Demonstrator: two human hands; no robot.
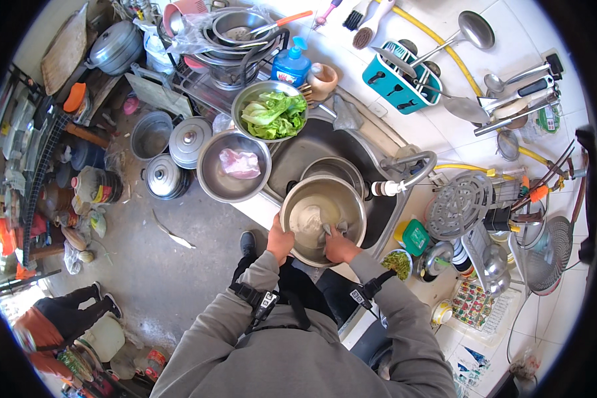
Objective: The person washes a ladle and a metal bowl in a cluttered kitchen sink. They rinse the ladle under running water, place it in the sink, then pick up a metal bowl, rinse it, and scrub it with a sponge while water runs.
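Note:
A stainless steel basin [303,211] sits over the near edge of the sink [293,161], tilted towards me. My left hand [280,241] grips its left rim, thumb on the inside. Down inside the basin, my right hand [339,246] presses a crumpled grey cloth [342,228] against the lower right wall. The bottom looks wet, with swirl marks. Behind the basin, a metal pot [334,164] stands in the sink, partly hidden. To the left, a second steel basin [210,169] holds a pale pink piece of raw meat [240,163].
Beyond the meat rests a bowl of lettuce [273,114]. A curved faucet [423,164] reaches over the sink's right side. A bowl of chopped greens [397,263] stands by my right forearm. Lidded pots [164,174] are at left. Another person [64,318] is at lower left.

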